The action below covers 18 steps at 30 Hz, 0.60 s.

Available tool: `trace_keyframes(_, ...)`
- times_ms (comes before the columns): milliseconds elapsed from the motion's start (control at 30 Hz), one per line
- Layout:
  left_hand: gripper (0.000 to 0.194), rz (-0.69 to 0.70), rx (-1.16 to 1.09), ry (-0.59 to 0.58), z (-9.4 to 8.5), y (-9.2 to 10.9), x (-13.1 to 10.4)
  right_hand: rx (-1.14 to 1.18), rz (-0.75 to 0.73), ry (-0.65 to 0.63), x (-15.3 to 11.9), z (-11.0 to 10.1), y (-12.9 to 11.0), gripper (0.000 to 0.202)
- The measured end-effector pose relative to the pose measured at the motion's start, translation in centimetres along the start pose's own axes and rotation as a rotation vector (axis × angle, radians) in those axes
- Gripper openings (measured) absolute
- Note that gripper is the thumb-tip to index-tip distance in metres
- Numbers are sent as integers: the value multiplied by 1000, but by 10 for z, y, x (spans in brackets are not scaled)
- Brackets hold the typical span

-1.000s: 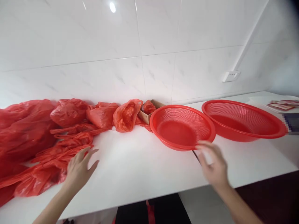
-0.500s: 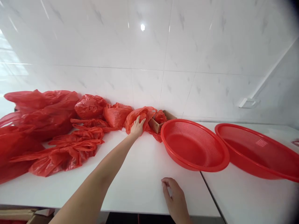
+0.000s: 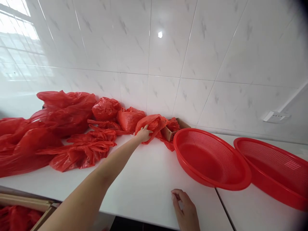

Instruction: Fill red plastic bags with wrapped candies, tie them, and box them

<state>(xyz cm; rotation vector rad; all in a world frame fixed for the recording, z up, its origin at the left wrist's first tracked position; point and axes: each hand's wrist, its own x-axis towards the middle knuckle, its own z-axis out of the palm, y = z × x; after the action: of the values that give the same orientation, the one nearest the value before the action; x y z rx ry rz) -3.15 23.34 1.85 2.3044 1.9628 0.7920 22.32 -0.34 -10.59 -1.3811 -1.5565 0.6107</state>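
Note:
My left hand (image 3: 144, 134) reaches across the white table (image 3: 141, 173) and grips a red plastic bag (image 3: 154, 123) near the wall, just left of a small cardboard box (image 3: 169, 134). Part of the left fingers is hidden by the bag's folds. My right hand (image 3: 185, 210) is over the table's front edge with its fingers curled in and the thumb close to them; nothing shows in it. A full red bag (image 3: 131, 119) stands directly left of the held one.
Two red perforated basins, a nearer one (image 3: 211, 160) and another (image 3: 274, 170), sit on the right. Several red bags (image 3: 81, 154) cover the left side. A carton (image 3: 26, 200) with red plastic is below, lower left. A tiled wall runs behind.
The view has turned left, bringing more of the carton into sight. My left hand stays at the same bag, whose top now leans more over the fingers. My right hand keeps its curled pose.

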Motion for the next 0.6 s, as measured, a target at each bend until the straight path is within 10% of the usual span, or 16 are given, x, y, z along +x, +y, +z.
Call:
trace_keyframes(200,36,-105,-95,-21,1,20,10,-43,-18,21,0,-2,3,35)
trace_keyframes(433,34,-72,-332,280,-77,25,54,-112,-113,-96,4,-8,8,27)
trace_keyframes(600,30,-67,-566,449,-104,23,35,-121,-84,-112,4,-8,7,28)
